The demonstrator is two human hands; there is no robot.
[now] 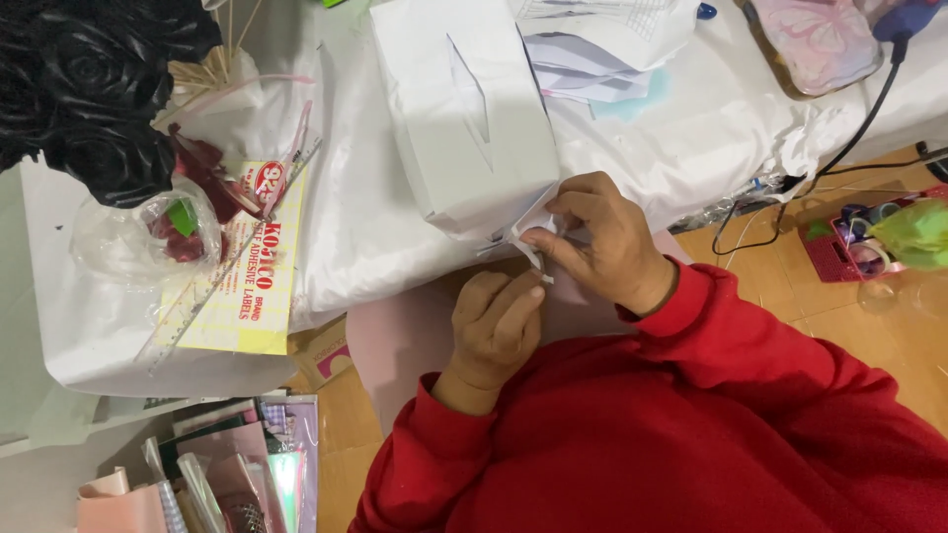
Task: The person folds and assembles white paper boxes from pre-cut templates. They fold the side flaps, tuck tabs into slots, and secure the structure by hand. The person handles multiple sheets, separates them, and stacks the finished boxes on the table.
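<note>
While the right hand (602, 242) pinches a small white paper strip (528, 247) at the near corner of the white paper box (464, 118), the left hand (497, 321) curls narrow just below, fingers touching the strip's end. Judging by this, the corner is unfinished; the box's other faces look wrapped.

There are two hands: the left hand (494, 331) and the right hand (602, 237). One white paper box (464, 109), one yellow label sheet (247, 276), one clear ruler (232, 262), two black paper roses (89, 89), one black cable (859, 128).
</note>
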